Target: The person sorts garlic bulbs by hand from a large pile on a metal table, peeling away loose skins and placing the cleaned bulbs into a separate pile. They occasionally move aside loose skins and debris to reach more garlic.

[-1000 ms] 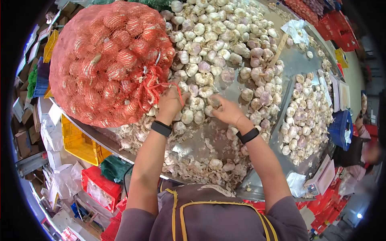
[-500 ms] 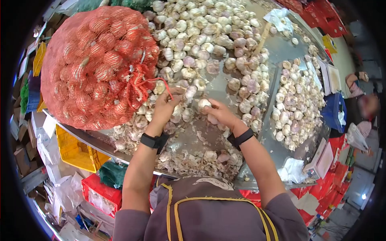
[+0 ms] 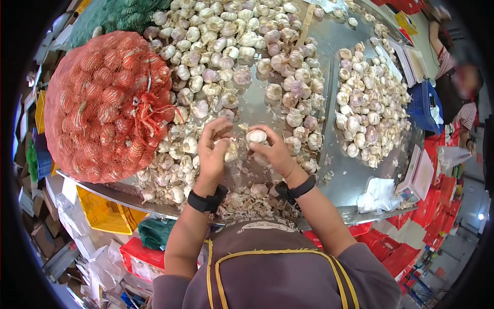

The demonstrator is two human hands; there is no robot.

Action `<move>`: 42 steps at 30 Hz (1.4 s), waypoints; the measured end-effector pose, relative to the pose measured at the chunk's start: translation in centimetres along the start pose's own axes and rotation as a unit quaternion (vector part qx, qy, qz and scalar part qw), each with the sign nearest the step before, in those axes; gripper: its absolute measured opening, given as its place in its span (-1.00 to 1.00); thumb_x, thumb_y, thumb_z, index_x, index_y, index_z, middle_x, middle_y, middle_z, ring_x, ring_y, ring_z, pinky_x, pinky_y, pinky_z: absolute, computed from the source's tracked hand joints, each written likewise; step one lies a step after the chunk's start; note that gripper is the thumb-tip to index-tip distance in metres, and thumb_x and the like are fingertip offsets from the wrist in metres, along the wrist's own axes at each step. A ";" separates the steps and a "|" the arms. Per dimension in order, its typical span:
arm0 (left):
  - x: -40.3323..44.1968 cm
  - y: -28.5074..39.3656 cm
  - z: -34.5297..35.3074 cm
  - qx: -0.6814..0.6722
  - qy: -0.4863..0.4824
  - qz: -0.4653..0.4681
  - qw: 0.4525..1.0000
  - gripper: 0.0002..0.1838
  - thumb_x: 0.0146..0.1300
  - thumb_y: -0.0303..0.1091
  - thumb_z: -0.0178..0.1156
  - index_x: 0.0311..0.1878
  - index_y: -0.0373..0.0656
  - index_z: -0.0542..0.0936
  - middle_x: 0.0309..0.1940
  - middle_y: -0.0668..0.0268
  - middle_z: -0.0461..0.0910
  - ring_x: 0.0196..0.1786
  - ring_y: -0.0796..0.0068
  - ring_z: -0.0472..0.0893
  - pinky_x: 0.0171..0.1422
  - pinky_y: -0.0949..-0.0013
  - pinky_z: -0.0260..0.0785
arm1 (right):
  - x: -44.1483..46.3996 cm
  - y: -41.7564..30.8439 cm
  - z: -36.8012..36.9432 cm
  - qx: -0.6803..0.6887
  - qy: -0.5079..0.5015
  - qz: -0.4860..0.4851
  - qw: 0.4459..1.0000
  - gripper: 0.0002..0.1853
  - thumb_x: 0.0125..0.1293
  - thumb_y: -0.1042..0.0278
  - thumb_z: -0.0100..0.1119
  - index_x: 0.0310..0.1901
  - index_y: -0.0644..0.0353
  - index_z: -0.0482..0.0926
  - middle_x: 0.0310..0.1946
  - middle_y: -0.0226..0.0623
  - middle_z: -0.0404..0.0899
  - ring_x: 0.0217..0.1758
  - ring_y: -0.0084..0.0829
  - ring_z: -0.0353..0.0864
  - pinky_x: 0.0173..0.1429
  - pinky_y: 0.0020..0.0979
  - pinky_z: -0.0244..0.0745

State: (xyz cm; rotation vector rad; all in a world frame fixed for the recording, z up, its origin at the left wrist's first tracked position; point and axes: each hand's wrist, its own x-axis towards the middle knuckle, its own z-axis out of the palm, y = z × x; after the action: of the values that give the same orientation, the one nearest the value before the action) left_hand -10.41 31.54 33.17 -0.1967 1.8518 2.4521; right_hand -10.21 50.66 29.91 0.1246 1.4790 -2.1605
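My right hand point(image 3: 274, 151) is closed around a white garlic bulb point(image 3: 256, 136), gripping it between thumb and fingers above the metal table. To its left, my left hand point(image 3: 212, 149) has its fingers curved and spread apart, with nothing visible between them. Another garlic bulb point(image 3: 231, 151) shows right beside my left thumb; whether they touch I cannot tell. Loose garlic bulbs point(image 3: 198, 82) with some purple skins lie in a heap beyond both hands. Dry peelings point(image 3: 247, 202) cover the table's near edge, close to my apron.
A full red mesh sack point(image 3: 103, 108) stands at left, a green mesh sack point(image 3: 118, 20) behind it. On the right side lies a separate garlic pile point(image 3: 368, 103), near a blue basket point(image 3: 426, 108). A yellow crate point(image 3: 110, 208) is below the table edge. Another person point(image 3: 455, 77) is at far right.
My right hand has turned and drawn slightly left with its bulb. My left hand has moved from the bulbs beside the red sack's tie towards my right hand. The view has shifted.
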 end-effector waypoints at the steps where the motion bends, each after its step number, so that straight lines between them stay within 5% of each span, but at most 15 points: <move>1: 0.1 -1.0 -0.4 -0.056 0.030 -0.025 0.998 -0.46 0.16 -0.64 0.02 0.27 -0.23 0.43 0.07 0.21 0.53 0.00 0.50 0.54 0.09 0.40 0.42 | 0.0 -0.3 0.4 -0.255 0.049 -0.108 0.960 -0.54 0.27 0.28 0.34 0.19 0.06 0.49 -0.02 -0.25 0.63 -0.14 -0.40 0.67 -0.10 -0.40 0.60; 5: -0.7 -0.2 0.0 0.073 -0.052 -0.213 0.973 -0.52 0.28 -0.42 0.23 0.26 -0.25 0.43 -0.26 0.35 0.59 -0.25 0.62 0.55 -0.16 0.53 0.41 | -0.9 -2.4 1.8 -0.468 0.138 -0.200 0.850 -0.51 0.13 0.34 0.39 0.15 0.06 0.56 0.03 -0.20 0.64 -0.01 -0.22 0.69 0.01 -0.30 0.59; 15: -1.6 -1.8 0.7 0.118 -0.095 -0.142 0.978 -0.55 0.21 -0.27 0.32 0.10 -0.33 0.56 -0.15 0.29 0.63 -0.15 0.59 0.56 -0.05 0.46 0.44 | -1.7 -3.1 2.7 -0.467 0.076 -0.229 0.850 -0.36 0.20 0.35 0.30 0.35 -0.07 0.39 0.08 -0.19 0.60 0.06 -0.15 0.65 0.06 -0.24 0.58; 18: -2.0 -1.6 0.4 0.090 -0.072 -0.119 0.986 -0.55 0.18 -0.28 0.32 0.09 -0.34 0.56 -0.13 0.27 0.64 -0.11 0.57 0.57 -0.01 0.45 0.45 | -2.1 -1.4 1.4 -0.315 0.053 -0.166 0.933 -0.36 0.30 0.29 0.23 0.41 -0.02 0.29 0.11 -0.21 0.59 0.05 -0.21 0.68 -0.01 -0.29 0.61; 19: -2.1 -1.5 0.3 0.075 -0.053 -0.124 0.988 -0.54 0.16 -0.29 0.33 0.09 -0.33 0.56 -0.12 0.27 0.64 -0.11 0.56 0.58 0.00 0.45 0.45 | -2.3 -0.1 0.3 -0.094 0.007 -0.016 0.995 -0.38 0.35 0.19 0.19 0.42 0.01 0.27 0.12 -0.20 0.58 0.04 -0.24 0.68 -0.06 -0.30 0.64; 20: -2.5 -1.2 0.3 0.074 -0.049 -0.123 0.988 -0.54 0.16 -0.29 0.33 0.09 -0.33 0.56 -0.12 0.27 0.64 -0.11 0.56 0.58 0.00 0.45 0.45 | -2.6 1.3 -0.3 0.134 -0.037 0.139 0.980 -0.39 0.41 0.09 0.15 0.42 0.03 0.25 0.13 -0.20 0.57 0.03 -0.26 0.69 -0.10 -0.31 0.67; 23: -3.6 -0.1 0.5 0.075 -0.078 -0.107 0.988 -0.55 0.14 -0.31 0.33 0.08 -0.30 0.56 -0.07 0.27 0.62 -0.05 0.52 0.58 0.05 0.41 0.44 | -3.6 5.2 -0.3 0.360 -0.104 0.241 0.895 -0.37 0.45 -0.15 0.02 0.39 0.06 0.29 0.14 -0.16 0.56 0.03 -0.26 0.69 -0.19 -0.29 0.72; 25: -3.7 0.8 0.1 0.227 -0.105 0.060 0.966 -0.55 0.16 -0.30 0.32 0.08 -0.29 0.54 -0.02 0.25 0.59 0.03 0.47 0.56 0.14 0.38 0.41 | -3.9 4.9 0.4 0.387 -0.112 0.275 0.873 -0.35 0.46 -0.24 -0.09 0.37 0.06 0.30 0.13 -0.11 0.56 0.03 -0.20 0.69 -0.20 -0.15 0.76; 28: -5.7 2.5 -1.7 0.183 -0.066 0.010 0.981 -0.56 0.17 -0.30 0.32 0.08 -0.32 0.53 0.02 0.23 0.58 0.06 0.44 0.56 0.19 0.35 0.40 | -3.9 4.4 -0.1 0.381 -0.105 0.277 0.876 -0.37 0.47 -0.11 -0.05 0.40 0.14 0.26 0.13 0.03 0.54 0.01 -0.02 0.69 -0.25 -0.09 0.75; 30: -7.9 3.0 -4.6 0.135 0.014 -0.051 0.989 -0.54 0.19 -0.31 0.31 0.13 -0.31 0.53 -0.01 0.25 0.59 0.00 0.46 0.59 0.11 0.37 0.47 | -3.3 2.8 -2.8 0.438 -0.132 0.206 0.865 -0.42 0.39 0.14 0.10 0.38 0.11 0.26 0.08 0.15 0.52 -0.01 0.06 0.69 -0.32 -0.16 0.73; 34: -13.7 4.2 -16.3 0.157 0.237 -0.072 0.956 -0.58 0.33 -0.22 0.16 0.17 -0.27 0.51 -0.08 0.25 0.61 -0.12 0.44 0.64 -0.14 0.37 0.58 | -4.5 -5.7 -10.9 0.577 -0.082 -0.028 0.812 -0.43 0.37 0.14 0.19 0.35 0.07 0.29 0.11 -0.10 0.35 0.00 -0.36 0.56 -0.09 -0.25 0.70; 37: -19.8 6.4 -28.5 -0.003 0.436 0.045 0.899 -0.58 0.42 -0.07 0.07 0.19 -0.12 0.47 0.04 0.20 0.58 -0.02 0.34 0.61 0.08 0.30 0.51 | -7.1 -11.1 -16.9 0.584 0.039 -0.276 0.763 -0.27 0.33 0.06 0.25 0.38 0.28 0.22 0.46 -0.01 0.13 0.33 -0.09 0.43 0.32 -0.08 0.50; 40: -22.3 9.9 -34.1 -0.126 0.637 0.066 0.758 -0.53 0.48 -0.10 0.04 0.30 -0.18 0.38 0.10 0.15 0.54 0.10 0.30 0.57 0.21 0.30 0.49 | -7.5 -12.8 -19.6 0.607 0.140 -0.326 0.711 -0.33 0.38 0.10 0.20 0.39 0.28 0.23 0.46 -0.02 0.17 0.40 -0.07 0.36 0.41 -0.10 0.39; 41: -22.4 9.1 -34.9 -0.127 0.640 0.069 0.755 -0.53 0.48 -0.10 0.04 0.30 -0.18 0.38 0.10 0.15 0.54 0.10 0.30 0.57 0.21 0.30 0.49 | -6.2 -12.0 -19.8 0.607 0.136 -0.323 0.713 -0.33 0.38 0.10 0.20 0.39 0.28 0.23 0.46 -0.02 0.17 0.40 -0.07 0.36 0.41 -0.10 0.39; 42: -22.6 7.4 -36.1 0.003 0.561 0.064 0.825 -0.56 0.47 -0.16 0.05 0.28 -0.20 0.39 0.07 0.16 0.55 0.07 0.31 0.59 0.17 0.34 0.50 | -4.4 -10.1 -20.7 0.497 0.130 -0.282 0.810 -0.36 0.41 0.14 0.17 0.38 0.29 0.24 0.39 -0.05 0.28 0.38 -0.13 0.39 0.40 -0.15 0.40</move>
State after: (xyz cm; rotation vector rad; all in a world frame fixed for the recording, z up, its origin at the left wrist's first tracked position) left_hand 13.30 -4.56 33.67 -1.9201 2.1674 2.5860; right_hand -15.41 73.46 31.72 0.3883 0.3115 -3.3241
